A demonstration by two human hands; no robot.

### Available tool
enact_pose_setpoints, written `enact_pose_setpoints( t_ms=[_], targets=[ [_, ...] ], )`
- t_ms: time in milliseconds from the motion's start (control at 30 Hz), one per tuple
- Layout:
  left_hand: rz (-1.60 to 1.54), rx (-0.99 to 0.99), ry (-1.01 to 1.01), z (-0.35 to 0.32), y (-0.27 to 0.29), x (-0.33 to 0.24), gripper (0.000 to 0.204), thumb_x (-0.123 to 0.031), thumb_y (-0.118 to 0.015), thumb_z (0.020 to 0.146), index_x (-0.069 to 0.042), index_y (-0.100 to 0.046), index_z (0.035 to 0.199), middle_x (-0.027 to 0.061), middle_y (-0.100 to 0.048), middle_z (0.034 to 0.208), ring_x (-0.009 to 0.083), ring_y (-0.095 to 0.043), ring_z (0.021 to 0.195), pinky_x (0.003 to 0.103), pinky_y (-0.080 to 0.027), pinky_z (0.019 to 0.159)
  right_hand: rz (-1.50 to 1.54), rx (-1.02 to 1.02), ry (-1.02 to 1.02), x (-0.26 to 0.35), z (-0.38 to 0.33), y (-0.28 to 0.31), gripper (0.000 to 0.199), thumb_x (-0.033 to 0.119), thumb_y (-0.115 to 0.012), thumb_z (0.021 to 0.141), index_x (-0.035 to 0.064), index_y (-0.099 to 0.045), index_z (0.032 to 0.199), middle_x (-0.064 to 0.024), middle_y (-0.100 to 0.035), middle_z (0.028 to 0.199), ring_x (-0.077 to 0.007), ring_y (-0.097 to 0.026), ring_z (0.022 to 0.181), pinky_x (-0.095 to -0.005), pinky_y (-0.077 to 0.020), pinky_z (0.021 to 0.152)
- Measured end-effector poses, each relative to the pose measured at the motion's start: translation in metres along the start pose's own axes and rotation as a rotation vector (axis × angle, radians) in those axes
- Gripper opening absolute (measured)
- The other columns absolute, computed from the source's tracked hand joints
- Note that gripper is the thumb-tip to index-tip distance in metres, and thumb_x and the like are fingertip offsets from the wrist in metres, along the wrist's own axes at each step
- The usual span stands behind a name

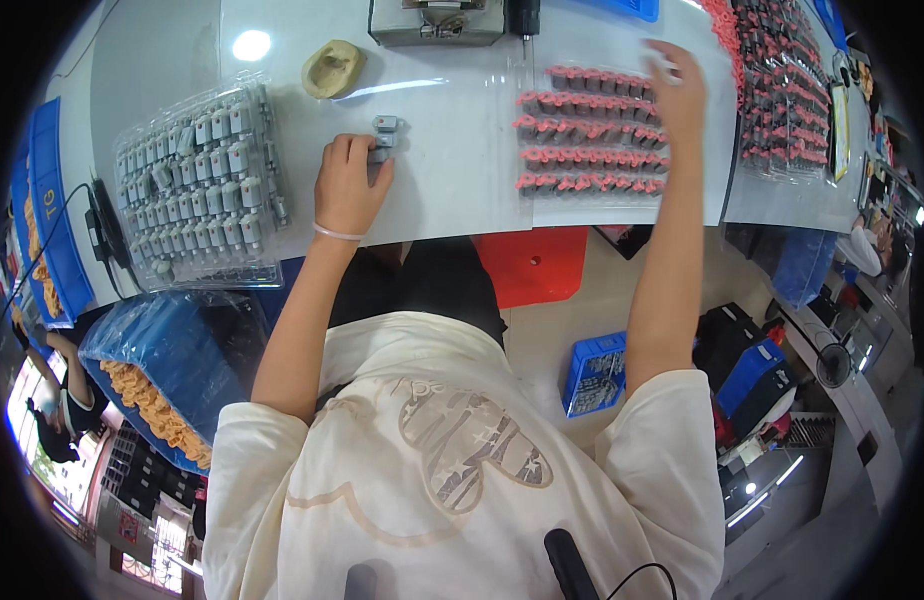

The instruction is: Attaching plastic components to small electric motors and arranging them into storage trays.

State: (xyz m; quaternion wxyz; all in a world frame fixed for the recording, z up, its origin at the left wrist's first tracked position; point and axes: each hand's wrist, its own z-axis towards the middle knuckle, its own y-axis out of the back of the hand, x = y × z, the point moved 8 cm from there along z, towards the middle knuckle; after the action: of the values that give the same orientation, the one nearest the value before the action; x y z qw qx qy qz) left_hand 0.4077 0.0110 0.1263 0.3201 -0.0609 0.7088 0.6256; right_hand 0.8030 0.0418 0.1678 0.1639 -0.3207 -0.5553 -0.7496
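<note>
Lying on the white table [452, 180], at the fingertips of the left hand [352, 180]: a few grey blocks [386, 124], lined up close together, perhaps to keep each within a short finger's reach. Left thumb and fingers bent, partly closed about the nearest block; impossible to tell a firm pinch from a mere touch. Just right of there, a clear tray [525, 207] with rows of pink-topped pieces [592, 160], probably spaced that way for easy picking. Over its far right corner, the right hand [674, 78], blurred, fingers loosely curled and half open; cannot tell of anything held. To the left, more blocks upright in a second tray [270, 272], likely racked to stay sorted. Beyond the left hand, a tan dish [334, 69] and a grey device [437, 22]. Farther right, stacked trays [782, 95] beside a pink pile [722, 30]. Below, a red stool [534, 268] and a blue crate [595, 375].
</note>
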Motion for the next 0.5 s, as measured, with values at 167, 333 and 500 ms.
enact_pose_setpoints(
  t_ms=[167,333,500],
  targets=[
    [-0.026,0.002,-0.045,-0.002,0.000,-0.002,0.027,-0.014,-0.067,0.072,-0.002,-0.053,0.092,0.0109,-0.051,0.091,0.0270,-0.051,0.085,0.035,-0.045,0.071,-0.440,-0.080,-0.075,-0.141,0.000,0.055,0.031,0.006,-0.063,0.073,0.0118,-0.064,0.103,-0.0083,-0.059,0.102,-0.0216,-0.058,0.088,-0.0305,-0.0459,0.078],
    [-0.212,-0.009,0.126,-0.019,-0.001,0.021,0.027,-0.010,-0.069,0.073,0.000,-0.055,0.093,0.0102,-0.052,0.087,0.0202,-0.054,0.073,0.029,-0.045,0.064,-0.392,-0.114,-0.141,-0.119,-0.022,0.039,0.025,0.005,-0.065,0.070,0.0090,-0.066,0.095,-0.0087,-0.060,0.093,-0.0204,-0.059,0.079,-0.0303,-0.0474,0.072],
    [-0.863,0.138,0.558,-0.038,0.002,0.013,0.027,-0.005,-0.069,0.074,0.001,-0.056,0.096,0.0056,-0.059,0.087,0.0116,-0.056,0.069,0.023,-0.046,0.061,-0.364,-0.143,-0.333,-0.130,-0.046,0.050,0.019,0.005,-0.062,0.074,0.0046,-0.066,0.092,-0.0064,-0.063,0.076,-0.0137,-0.058,0.067,-0.0259,-0.0469,0.065]
  ],
)
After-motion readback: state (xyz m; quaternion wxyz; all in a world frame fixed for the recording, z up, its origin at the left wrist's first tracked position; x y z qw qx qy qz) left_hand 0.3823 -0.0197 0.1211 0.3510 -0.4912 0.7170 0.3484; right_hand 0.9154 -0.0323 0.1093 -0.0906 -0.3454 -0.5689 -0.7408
